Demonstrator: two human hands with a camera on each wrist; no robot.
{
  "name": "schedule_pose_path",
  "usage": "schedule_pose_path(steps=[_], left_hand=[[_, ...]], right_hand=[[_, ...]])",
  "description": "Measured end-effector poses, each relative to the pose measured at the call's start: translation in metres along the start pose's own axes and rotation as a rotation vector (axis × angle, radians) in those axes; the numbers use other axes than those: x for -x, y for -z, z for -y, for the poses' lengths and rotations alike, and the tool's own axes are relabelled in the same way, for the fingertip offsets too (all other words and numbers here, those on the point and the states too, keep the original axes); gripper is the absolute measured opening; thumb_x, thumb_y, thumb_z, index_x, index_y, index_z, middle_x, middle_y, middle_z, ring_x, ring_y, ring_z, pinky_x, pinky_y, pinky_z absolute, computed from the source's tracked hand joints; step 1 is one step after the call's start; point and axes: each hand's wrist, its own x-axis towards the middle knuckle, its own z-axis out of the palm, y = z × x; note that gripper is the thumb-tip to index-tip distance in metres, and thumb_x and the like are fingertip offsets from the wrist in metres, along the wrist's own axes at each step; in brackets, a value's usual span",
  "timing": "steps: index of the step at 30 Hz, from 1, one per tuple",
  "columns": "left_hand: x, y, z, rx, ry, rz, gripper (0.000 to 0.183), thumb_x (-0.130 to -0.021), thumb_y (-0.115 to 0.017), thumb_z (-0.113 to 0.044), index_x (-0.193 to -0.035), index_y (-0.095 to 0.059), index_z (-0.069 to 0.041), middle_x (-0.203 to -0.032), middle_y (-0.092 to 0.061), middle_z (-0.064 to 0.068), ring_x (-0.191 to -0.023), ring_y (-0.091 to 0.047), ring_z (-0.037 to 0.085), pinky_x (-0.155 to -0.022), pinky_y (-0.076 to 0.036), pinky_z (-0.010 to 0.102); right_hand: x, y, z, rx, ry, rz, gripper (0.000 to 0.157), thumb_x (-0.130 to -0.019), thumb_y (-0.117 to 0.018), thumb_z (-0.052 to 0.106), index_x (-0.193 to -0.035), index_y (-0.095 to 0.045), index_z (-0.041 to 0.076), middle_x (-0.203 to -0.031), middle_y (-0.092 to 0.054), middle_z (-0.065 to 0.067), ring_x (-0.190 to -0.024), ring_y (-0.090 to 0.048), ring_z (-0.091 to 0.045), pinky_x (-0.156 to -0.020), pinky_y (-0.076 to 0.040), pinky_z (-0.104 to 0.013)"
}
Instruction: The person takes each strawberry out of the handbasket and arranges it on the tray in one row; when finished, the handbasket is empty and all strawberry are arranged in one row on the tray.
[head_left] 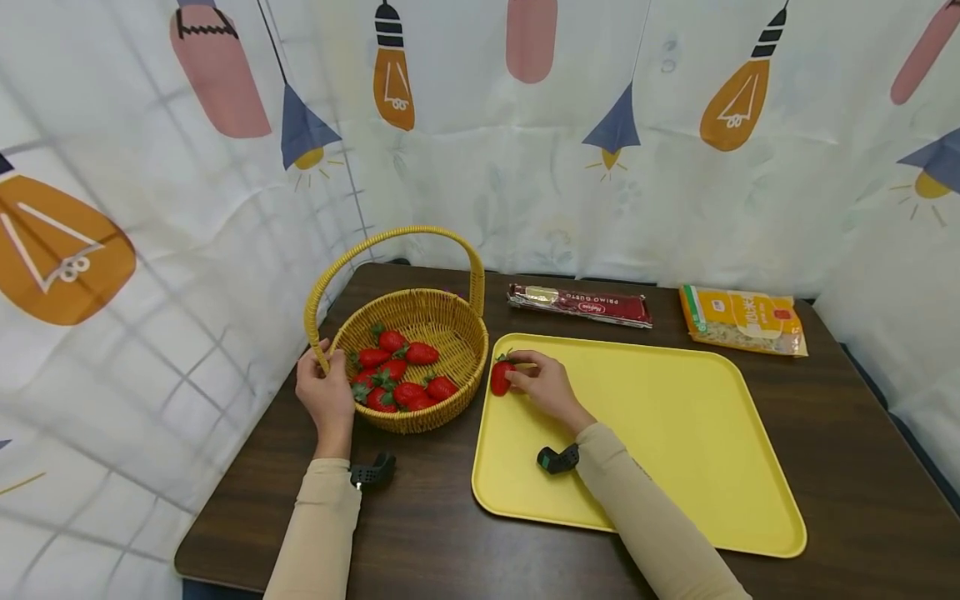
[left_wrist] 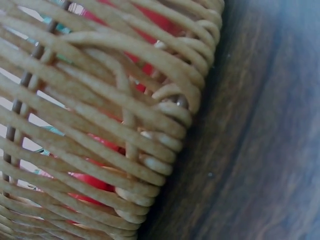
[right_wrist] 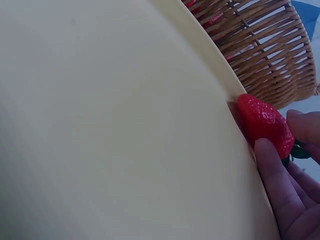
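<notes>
A single red strawberry [head_left: 501,377] with green leaves is pinched between thumb and fingers of my right hand [head_left: 546,385]. It is at the left edge of the yellow tray [head_left: 645,433], its tip close to the rim in the right wrist view. My left hand [head_left: 328,398] grips the base of the handle on the yellow wicker basket [head_left: 450,321], at its left side. Several strawberries [head_left: 408,393] lie inside the basket, mostly toward its near left. Close up, the left wrist view has the basket's woven wall [left_wrist: 100,110], with red showing through the gaps.
Behind the tray lies a dark red packet [head_left: 581,305]. An orange and yellow bag [head_left: 742,321] sits at the back right. All stand on a dark wooden table [head_left: 427,517], with a patterned curtain [head_left: 517,183] hanging behind it.
</notes>
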Motion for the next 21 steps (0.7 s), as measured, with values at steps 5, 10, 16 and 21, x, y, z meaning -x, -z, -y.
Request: schedule_pose_path(steps=[5,10,16,21], left_hand=[[-0.002,0.002,0.002,-0.006,0.024,0.032,0.032,-0.095,-0.057,-0.011,-0.118,-0.062,0.011,-0.125,-0.054,0.024,-0.097,-0.05,0.009,-0.083,-0.036,0.024],[-0.01,0.001,0.016,-0.003,0.019,0.042,0.031,-0.096,-0.058,-0.012,-0.118,-0.063,0.009,-0.127,-0.055,0.02,-0.098,-0.049,0.006,-0.083,-0.036,0.024],[-0.016,0.001,0.035,-0.035,0.072,0.042,0.035,-0.098,-0.058,-0.024,-0.127,-0.065,-0.006,-0.097,-0.059,-0.003,-0.079,-0.047,0.008,-0.075,-0.036,0.025],[-0.016,0.002,0.037,-0.061,0.093,0.061,0.038,-0.097,-0.058,-0.026,-0.129,-0.064,-0.007,-0.094,-0.062,0.003,-0.078,-0.047,0.014,-0.075,-0.036,0.027]], right_hand=[[-0.002,0.001,0.0,-0.012,-0.011,-0.006,0.037,-0.089,-0.07,0.006,-0.125,-0.064,0.002,-0.117,-0.063,-0.021,-0.088,-0.069,-0.026,-0.069,-0.058,-0.035],[-0.004,0.005,-0.002,-0.002,0.025,-0.064,0.032,-0.091,-0.067,0.008,-0.123,-0.064,0.002,-0.12,-0.062,-0.018,-0.085,-0.069,-0.031,-0.067,-0.058,-0.035],[-0.004,0.009,0.002,0.017,0.089,-0.229,0.026,-0.096,-0.062,0.011,-0.119,-0.065,-0.001,-0.115,-0.065,-0.017,-0.082,-0.066,-0.035,-0.06,-0.056,-0.03],[-0.003,0.009,0.014,-0.08,0.137,-0.265,0.023,-0.097,-0.059,0.008,-0.115,-0.065,-0.006,-0.108,-0.065,-0.021,-0.084,-0.059,-0.046,-0.061,-0.057,-0.032]])
